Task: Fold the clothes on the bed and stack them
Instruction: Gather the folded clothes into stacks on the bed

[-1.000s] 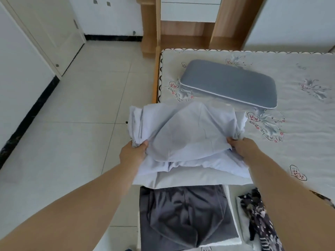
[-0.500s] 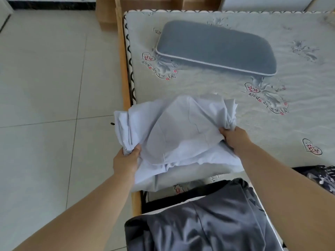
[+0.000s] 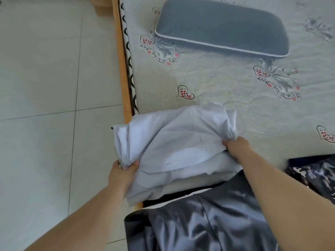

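Observation:
A pale lavender garment (image 3: 174, 142), partly folded, lies at the left edge of the bed (image 3: 235, 98), overhanging the wooden side rail a little. My left hand (image 3: 123, 171) grips its bunched left end. My right hand (image 3: 235, 145) grips its bunched right end. Just below it lies a shiny dark grey garment (image 3: 208, 223), its lower part out of view. A black and white patterned garment (image 3: 317, 176) lies at the right edge, partly cut off by the frame.
A grey pillow (image 3: 221, 28) lies on the printed mattress toward the head of the bed. The wooden bed rail (image 3: 123, 73) runs along the left side. Pale tiled floor (image 3: 45, 87) fills the left of the view.
The view has tilted down and shifted toward the bed. The pale garment in my two hands has come down lower onto the mattress edge; both grips are unchanged.

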